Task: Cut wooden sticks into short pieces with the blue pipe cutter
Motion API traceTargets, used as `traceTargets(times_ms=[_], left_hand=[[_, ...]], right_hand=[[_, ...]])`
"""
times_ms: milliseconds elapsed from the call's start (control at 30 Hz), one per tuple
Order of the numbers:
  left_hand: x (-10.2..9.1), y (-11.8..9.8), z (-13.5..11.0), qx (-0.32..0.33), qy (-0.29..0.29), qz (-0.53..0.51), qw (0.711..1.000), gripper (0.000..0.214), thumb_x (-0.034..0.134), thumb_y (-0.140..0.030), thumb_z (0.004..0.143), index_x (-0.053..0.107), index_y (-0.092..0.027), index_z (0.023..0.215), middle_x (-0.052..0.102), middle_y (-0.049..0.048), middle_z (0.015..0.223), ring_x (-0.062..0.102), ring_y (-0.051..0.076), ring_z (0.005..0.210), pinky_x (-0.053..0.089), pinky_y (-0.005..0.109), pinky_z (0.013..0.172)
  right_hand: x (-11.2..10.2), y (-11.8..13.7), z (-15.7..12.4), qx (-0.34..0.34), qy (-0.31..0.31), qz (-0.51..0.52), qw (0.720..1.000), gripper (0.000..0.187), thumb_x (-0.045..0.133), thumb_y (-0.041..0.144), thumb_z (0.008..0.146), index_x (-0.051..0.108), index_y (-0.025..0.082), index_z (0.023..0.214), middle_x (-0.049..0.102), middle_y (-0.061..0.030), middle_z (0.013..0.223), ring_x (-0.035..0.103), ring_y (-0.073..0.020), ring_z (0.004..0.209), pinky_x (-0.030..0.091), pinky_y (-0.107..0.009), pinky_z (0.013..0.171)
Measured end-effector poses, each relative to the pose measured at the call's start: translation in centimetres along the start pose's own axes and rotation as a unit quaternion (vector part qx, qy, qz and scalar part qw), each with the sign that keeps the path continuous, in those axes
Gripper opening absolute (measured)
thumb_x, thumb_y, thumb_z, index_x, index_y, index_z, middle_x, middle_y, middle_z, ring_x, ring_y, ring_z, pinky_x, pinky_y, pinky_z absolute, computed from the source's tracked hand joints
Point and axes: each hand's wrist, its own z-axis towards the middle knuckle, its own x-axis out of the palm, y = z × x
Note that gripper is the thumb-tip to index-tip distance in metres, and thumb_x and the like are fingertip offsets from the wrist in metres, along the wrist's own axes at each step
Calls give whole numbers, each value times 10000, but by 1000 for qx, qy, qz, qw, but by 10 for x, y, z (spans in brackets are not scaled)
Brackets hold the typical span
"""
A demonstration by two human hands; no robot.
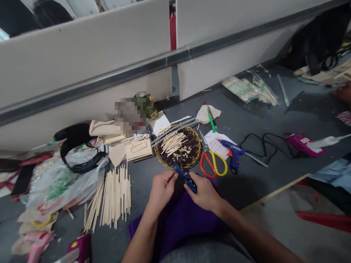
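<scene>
My right hand (203,191) is wrapped around a dark blue hand tool (186,178), whose exact kind I cannot make out. My left hand (163,186) is closed in a pinch beside the tool's far end; whatever its fingers hold is too small to see. Just beyond both hands sits a round, yellow-rimmed basket (197,160). Short wooden sticks (173,143) and small cut pieces (186,151) lie in it. Scissors (210,164) with red and yellow handles rest right of the basket. Long wooden sticks (116,197) are spread left of my left hand.
A blue glue gun (234,153) lies at the right, its black cable (264,137) running toward a magenta device (303,144). Stacked wooden frames (139,148), a plastic bag (79,186) and a black headband-like object (82,149) crowd the left. A partition (90,54) borders the back.
</scene>
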Motion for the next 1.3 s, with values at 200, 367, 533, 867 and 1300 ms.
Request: traceTargets(times_ms=[200, 367, 533, 867, 1300], left_hand=[[3, 9, 16, -33, 14, -7, 999, 273, 450, -279, 902, 529, -161, 669, 478, -29, 597, 452, 112, 592, 297, 215, 573], [7, 19, 21, -48, 7, 5, 999, 271, 440, -292, 904, 523, -169, 676, 480, -30, 583, 459, 114, 575, 301, 214, 564], [10, 24, 20, -43, -7, 2, 999, 272, 434, -284, 918, 527, -177, 685, 492, -26, 590, 473, 118, 574, 316, 213, 564], [11, 23, 18, -33, -31, -2, 999, 251, 444, -259, 906, 564, -175, 702, 526, -23, 590, 487, 122, 566, 325, 204, 554], [9, 24, 20, -49, -28, -25, 998, 278, 459, -306, 903, 606, -169, 713, 539, -22, 570, 496, 127, 555, 336, 211, 549]], right_hand=[[0, -6, 14, 26, 25, 22, 999, 25, 487, 239, 842, 500, 218, 837, 612, -18, 704, 595, -184, 624, 409, -262, 596], [1, -8, 22, 35, 43, 39, 998, 69, 507, 207, 819, 538, 203, 881, 625, -17, 684, 607, -180, 583, 430, -255, 581], [5, -9, 21, 25, 26, 52, 998, 151, 530, 179, 801, 570, 197, 945, 646, -22, 697, 620, -179, 570, 445, -249, 571], [8, -11, 21, 10, 23, 39, 999, 113, 517, 159, 797, 552, 206, 894, 643, -21, 710, 628, -173, 611, 456, -242, 602], [11, -18, 22, 20, 31, 38, 999, 34, 508, 197, 804, 497, 223, 824, 598, 15, 637, 594, -157, 560, 404, -234, 553]])
